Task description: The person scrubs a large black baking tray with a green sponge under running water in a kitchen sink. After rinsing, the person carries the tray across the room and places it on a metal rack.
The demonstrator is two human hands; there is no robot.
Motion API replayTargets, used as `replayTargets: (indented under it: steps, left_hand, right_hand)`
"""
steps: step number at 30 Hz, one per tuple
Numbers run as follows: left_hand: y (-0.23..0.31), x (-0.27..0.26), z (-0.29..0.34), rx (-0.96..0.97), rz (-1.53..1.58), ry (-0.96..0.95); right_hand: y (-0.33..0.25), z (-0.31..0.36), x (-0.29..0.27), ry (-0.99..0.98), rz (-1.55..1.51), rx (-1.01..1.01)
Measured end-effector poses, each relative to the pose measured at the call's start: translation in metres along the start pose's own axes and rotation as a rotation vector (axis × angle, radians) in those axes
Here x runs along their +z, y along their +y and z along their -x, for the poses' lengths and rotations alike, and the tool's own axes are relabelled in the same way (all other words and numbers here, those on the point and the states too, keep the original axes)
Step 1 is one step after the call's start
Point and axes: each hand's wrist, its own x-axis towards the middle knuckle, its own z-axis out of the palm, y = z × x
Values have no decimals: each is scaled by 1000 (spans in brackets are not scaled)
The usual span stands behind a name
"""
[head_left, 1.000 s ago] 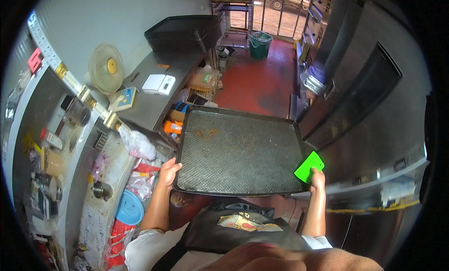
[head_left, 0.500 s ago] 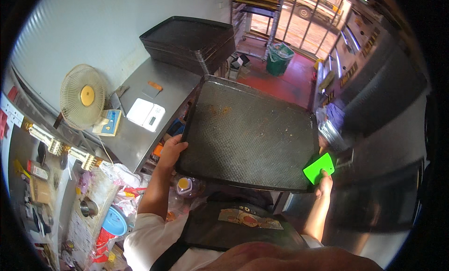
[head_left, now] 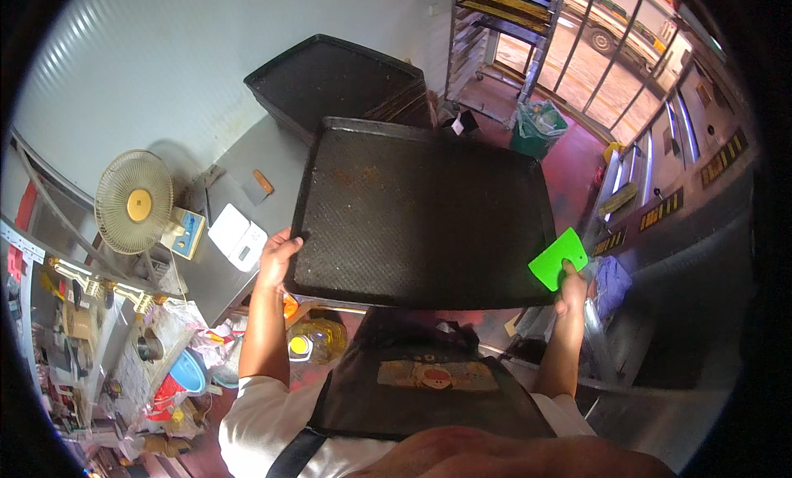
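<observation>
A large black baking tray (head_left: 412,222) with a dimpled surface and raised rim is held in front of me at chest height. My left hand (head_left: 279,257) grips its left edge, thumb on top of the rim. At the tray's right edge, my right hand (head_left: 571,290) is closed on a bright green plastic dough scraper (head_left: 553,263), its thumb pressed on the scraper's face. The scraper overlaps the tray's near right corner. Fingers under both sides are hidden. A few brown marks show on the tray's far left part.
A stack of black trays (head_left: 330,86) stands on the metal table (head_left: 219,284), with a white scale (head_left: 238,237), a wooden-handled scraper (head_left: 261,185) and a fan (head_left: 136,202). A green bin (head_left: 536,131) and rack (head_left: 499,32) stand beyond; an oven (head_left: 668,177) lines the right.
My view has shifted. The tray has come up and left in the picture, now overlapping the near side of the stack. Both hands keep their hold, the green scraper still in the right.
</observation>
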Motion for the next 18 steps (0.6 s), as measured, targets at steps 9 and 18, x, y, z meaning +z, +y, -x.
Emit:
replayTargets:
  steps: [9, 18]
  left_hand:
    - [51, -16, -131, -45, 63, 101]
    - [52, -132, -333, 80, -122, 723]
  right_hand:
    - [-69, -63, 86, -155, -37, -39]
    - [-84, -81, 176, -398, -331, -125]
